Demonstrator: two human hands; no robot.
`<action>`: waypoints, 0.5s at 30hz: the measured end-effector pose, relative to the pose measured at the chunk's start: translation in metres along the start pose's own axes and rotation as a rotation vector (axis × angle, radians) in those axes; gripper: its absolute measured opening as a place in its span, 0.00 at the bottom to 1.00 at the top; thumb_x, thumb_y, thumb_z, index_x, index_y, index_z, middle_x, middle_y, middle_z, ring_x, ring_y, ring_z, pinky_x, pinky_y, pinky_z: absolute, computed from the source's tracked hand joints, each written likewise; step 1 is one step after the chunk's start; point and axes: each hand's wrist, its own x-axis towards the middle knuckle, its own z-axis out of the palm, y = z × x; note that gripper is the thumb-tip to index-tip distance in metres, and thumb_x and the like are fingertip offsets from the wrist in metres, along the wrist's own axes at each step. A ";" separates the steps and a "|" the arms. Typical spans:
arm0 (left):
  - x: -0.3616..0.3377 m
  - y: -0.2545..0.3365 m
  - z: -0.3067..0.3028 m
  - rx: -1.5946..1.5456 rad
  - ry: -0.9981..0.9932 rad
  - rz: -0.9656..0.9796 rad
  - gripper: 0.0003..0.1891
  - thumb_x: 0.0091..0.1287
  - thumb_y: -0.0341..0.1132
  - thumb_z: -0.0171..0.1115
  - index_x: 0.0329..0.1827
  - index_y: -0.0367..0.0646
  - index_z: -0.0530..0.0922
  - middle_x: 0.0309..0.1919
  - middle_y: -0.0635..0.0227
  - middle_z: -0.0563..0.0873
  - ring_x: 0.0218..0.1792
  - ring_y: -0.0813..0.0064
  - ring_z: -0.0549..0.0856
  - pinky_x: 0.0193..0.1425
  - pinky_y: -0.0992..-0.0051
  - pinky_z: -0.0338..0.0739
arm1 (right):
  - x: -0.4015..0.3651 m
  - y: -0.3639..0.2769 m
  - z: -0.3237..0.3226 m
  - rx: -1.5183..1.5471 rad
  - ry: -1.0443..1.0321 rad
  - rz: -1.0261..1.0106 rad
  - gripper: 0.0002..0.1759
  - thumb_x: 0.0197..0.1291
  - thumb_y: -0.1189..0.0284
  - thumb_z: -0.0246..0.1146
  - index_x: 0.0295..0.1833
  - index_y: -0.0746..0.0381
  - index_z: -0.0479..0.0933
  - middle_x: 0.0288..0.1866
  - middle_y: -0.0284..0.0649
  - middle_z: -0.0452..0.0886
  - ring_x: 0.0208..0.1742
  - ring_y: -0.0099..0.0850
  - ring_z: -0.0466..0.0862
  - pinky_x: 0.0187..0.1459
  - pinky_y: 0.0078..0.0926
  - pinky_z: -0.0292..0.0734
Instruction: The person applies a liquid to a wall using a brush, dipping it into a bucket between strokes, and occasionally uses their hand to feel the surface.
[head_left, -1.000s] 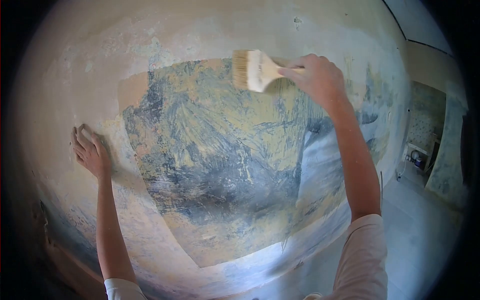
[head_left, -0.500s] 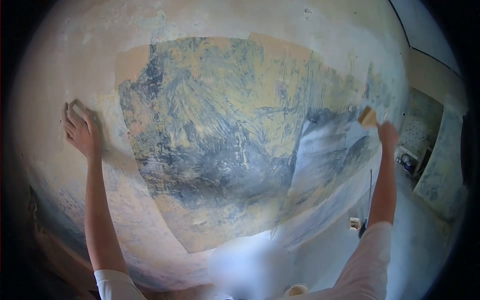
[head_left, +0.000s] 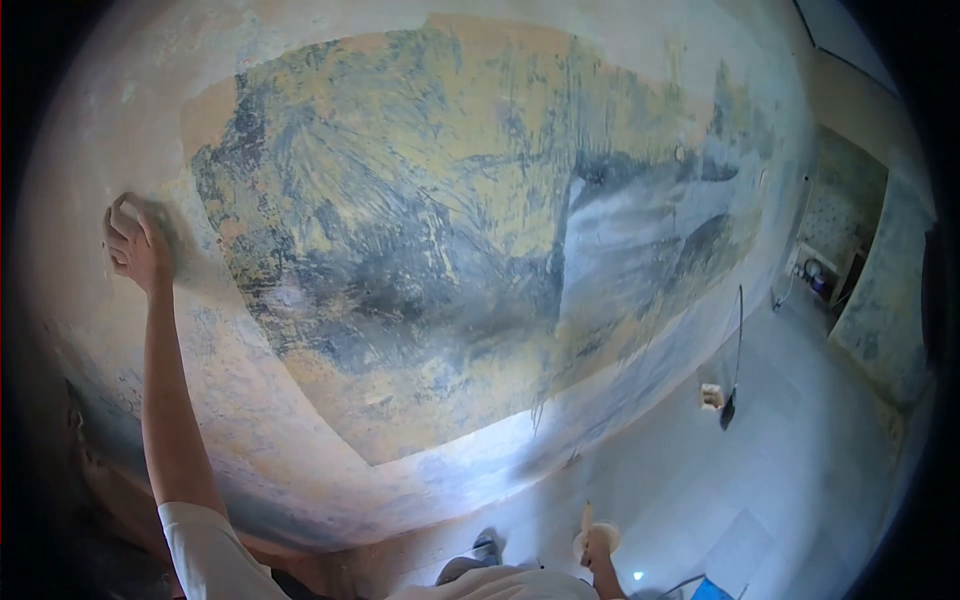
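My left hand rests against the wall on the left, fingers bent and slightly apart, holding nothing. To its right is a large patch of mottled yellow and dark grey-blue on the wall. Low at the bottom of the view, my right hand is closed round a brush, seen small and pale above the fist. Behind that hand shows the rim of a round whitish container, which the hand partly covers.
A long-handled dark tool leans near the wall on the right, beside a small pale block on the grey floor. Farther right is an opening with a shelf. A shoe shows below, with a blue item at the bottom edge.
My right hand has come down from the right part of the wall to the container with the brush. The view has tilted down and right; my left hand stays at the wall.
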 end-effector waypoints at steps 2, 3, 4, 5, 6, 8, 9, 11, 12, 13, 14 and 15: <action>0.011 0.004 0.004 -0.069 0.026 0.182 0.28 0.76 0.55 0.40 0.77 0.58 0.60 0.77 0.72 0.60 0.76 0.67 0.61 0.78 0.54 0.48 | 0.065 0.027 -0.003 -0.488 0.016 -0.548 0.39 0.60 0.38 0.61 0.48 0.70 0.79 0.43 0.52 0.86 0.51 0.54 0.84 0.51 0.46 0.77; 0.014 0.015 0.004 -0.074 0.021 0.187 0.28 0.76 0.55 0.40 0.77 0.58 0.60 0.77 0.72 0.60 0.76 0.67 0.61 0.78 0.54 0.48 | 0.026 -0.036 -0.009 -0.314 0.277 -0.496 0.37 0.62 0.40 0.60 0.38 0.71 0.80 0.40 0.59 0.84 0.49 0.58 0.84 0.49 0.51 0.75; 0.018 0.033 0.001 -0.120 0.072 0.264 0.28 0.77 0.54 0.40 0.77 0.59 0.61 0.77 0.73 0.61 0.76 0.69 0.61 0.78 0.56 0.49 | -0.002 -0.098 -0.024 -0.309 0.254 -0.593 0.34 0.64 0.44 0.60 0.35 0.71 0.81 0.35 0.63 0.82 0.45 0.60 0.83 0.45 0.52 0.74; 0.021 0.044 -0.001 -0.169 0.122 0.339 0.27 0.77 0.53 0.40 0.76 0.59 0.62 0.76 0.74 0.62 0.75 0.71 0.62 0.78 0.57 0.50 | -0.003 -0.140 -0.034 -0.203 0.215 -0.639 0.29 0.65 0.50 0.62 0.32 0.70 0.79 0.23 0.48 0.77 0.28 0.35 0.80 0.32 0.40 0.71; 0.021 0.049 0.001 -0.181 0.116 0.342 0.27 0.77 0.53 0.40 0.76 0.59 0.62 0.76 0.74 0.62 0.75 0.71 0.62 0.78 0.57 0.50 | -0.045 -0.196 -0.046 -0.090 0.252 -0.840 0.28 0.67 0.52 0.61 0.31 0.70 0.77 0.21 0.44 0.72 0.25 0.28 0.74 0.29 0.38 0.69; 0.020 0.057 0.005 -0.200 0.131 0.299 0.26 0.76 0.52 0.41 0.75 0.58 0.64 0.75 0.75 0.65 0.75 0.71 0.62 0.77 0.60 0.51 | -0.090 -0.276 -0.063 0.033 0.342 -0.994 0.25 0.68 0.55 0.62 0.31 0.69 0.75 0.21 0.38 0.68 0.26 0.25 0.67 0.28 0.35 0.65; 0.022 0.061 0.006 -0.215 0.126 0.300 0.26 0.76 0.52 0.41 0.75 0.58 0.64 0.75 0.75 0.65 0.75 0.71 0.62 0.77 0.60 0.51 | -0.098 -0.308 -0.071 0.100 0.303 -1.068 0.23 0.69 0.58 0.62 0.31 0.68 0.73 0.22 0.34 0.66 0.27 0.24 0.66 0.29 0.33 0.65; 0.019 0.057 0.004 -0.239 0.151 0.295 0.25 0.76 0.51 0.41 0.74 0.58 0.65 0.74 0.77 0.67 0.75 0.72 0.63 0.77 0.60 0.51 | -0.146 -0.373 -0.091 0.140 0.307 -1.181 0.22 0.69 0.56 0.61 0.38 0.68 0.75 0.26 0.39 0.72 0.30 0.29 0.70 0.34 0.32 0.68; 0.017 0.056 0.004 -0.243 0.141 0.293 0.25 0.76 0.51 0.41 0.74 0.58 0.65 0.74 0.77 0.67 0.75 0.72 0.63 0.77 0.60 0.51 | -0.166 -0.403 -0.099 0.176 0.327 -1.260 0.22 0.70 0.56 0.60 0.39 0.68 0.75 0.27 0.37 0.71 0.31 0.26 0.70 0.34 0.30 0.68; 0.018 0.055 0.004 -0.239 0.140 0.290 0.26 0.76 0.51 0.41 0.74 0.58 0.65 0.75 0.77 0.67 0.75 0.72 0.64 0.77 0.60 0.51 | -0.188 -0.434 -0.106 0.219 0.343 -1.319 0.23 0.70 0.55 0.60 0.41 0.68 0.76 0.27 0.36 0.70 0.32 0.25 0.69 0.35 0.29 0.67; 0.019 0.055 0.005 -0.235 0.143 0.287 0.26 0.76 0.52 0.41 0.74 0.59 0.65 0.75 0.77 0.66 0.74 0.72 0.64 0.77 0.61 0.51 | -0.203 -0.464 -0.114 0.232 0.313 -1.324 0.23 0.70 0.54 0.60 0.42 0.68 0.77 0.28 0.35 0.71 0.33 0.24 0.70 0.35 0.28 0.67; 0.020 0.057 0.006 -0.238 0.140 0.286 0.26 0.76 0.52 0.41 0.74 0.59 0.65 0.75 0.77 0.66 0.74 0.72 0.64 0.77 0.61 0.51 | -0.219 -0.492 -0.120 0.293 0.296 -1.335 0.24 0.69 0.55 0.62 0.47 0.68 0.78 0.28 0.33 0.71 0.32 0.23 0.70 0.35 0.26 0.68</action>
